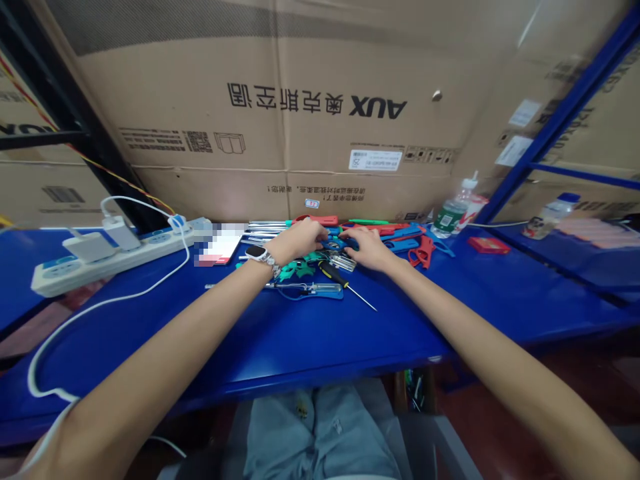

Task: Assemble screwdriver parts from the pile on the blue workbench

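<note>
Both my hands reach into a pile of plastic parts and metal rods at the back of the table. My left hand (306, 239), with a watch at the wrist, has its fingers curled down at a small blue plastic piece (334, 244). From the other side, my right hand (369, 247) closes its thumb and fingers on that same piece; its exact shape is hidden. Green plastic parts (299, 268) lie below my left hand. A screwdriver (334, 274) with a black and yellow handle points toward the front right. Red and blue toy-gun-like parts (421, 250) lie beside my right hand.
A white power strip (125, 257) with plugs and a looping white cable (107, 300) occupies the left. A large cardboard box (280, 147) walls off the back. At the right stand a green-labelled bottle (449, 217), a red box (489, 245) and a blue-capped bottle (553, 215).
</note>
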{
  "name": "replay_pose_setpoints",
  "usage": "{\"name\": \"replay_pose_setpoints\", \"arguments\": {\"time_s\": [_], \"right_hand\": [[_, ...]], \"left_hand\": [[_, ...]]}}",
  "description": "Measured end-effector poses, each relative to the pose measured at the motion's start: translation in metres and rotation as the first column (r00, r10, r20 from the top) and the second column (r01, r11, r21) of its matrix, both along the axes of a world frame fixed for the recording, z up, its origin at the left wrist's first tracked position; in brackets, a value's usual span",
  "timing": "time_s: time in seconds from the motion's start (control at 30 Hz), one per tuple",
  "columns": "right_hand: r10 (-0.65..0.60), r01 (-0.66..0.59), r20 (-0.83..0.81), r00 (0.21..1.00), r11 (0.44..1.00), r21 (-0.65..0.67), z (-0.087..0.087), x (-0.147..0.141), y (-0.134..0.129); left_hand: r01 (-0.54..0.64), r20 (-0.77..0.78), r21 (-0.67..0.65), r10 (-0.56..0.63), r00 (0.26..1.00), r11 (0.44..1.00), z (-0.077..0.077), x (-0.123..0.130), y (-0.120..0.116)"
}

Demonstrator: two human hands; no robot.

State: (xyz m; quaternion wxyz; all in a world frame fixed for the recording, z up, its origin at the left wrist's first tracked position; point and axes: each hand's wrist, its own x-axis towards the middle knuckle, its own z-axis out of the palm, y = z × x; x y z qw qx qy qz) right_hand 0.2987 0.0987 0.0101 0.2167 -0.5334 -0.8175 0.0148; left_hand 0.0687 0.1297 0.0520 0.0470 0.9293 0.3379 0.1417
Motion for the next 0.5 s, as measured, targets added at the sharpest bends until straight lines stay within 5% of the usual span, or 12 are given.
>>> {"name": "replay_pose_setpoints", "arguments": {"time_s": [0.2, 0.33, 0.5], "right_hand": [[0.094, -0.089, -0.071, 0.993, 0.993, 0.075, 0.006, 0.001, -0.005], [0.218, -0.204, -0.088, 0.972, 0.968, 0.146, 0.022, -0.012, -0.031], [0.328, -0.323, -0.167, 0.930, 0.945, 0.060, 0.030, -0.040, -0.071]], "left_hand": [[-0.081, 0.105, -0.076, 0.088, 0.991, 0.994, 0.010, -0.021, -0.011], [-0.029, 0.277, -0.110, 0.059, 0.959, 0.994, 0.010, -0.057, -0.036], [0.039, 0.343, -0.214, 0.038, 0.939, 0.976, -0.004, -0.097, -0.066]]}}
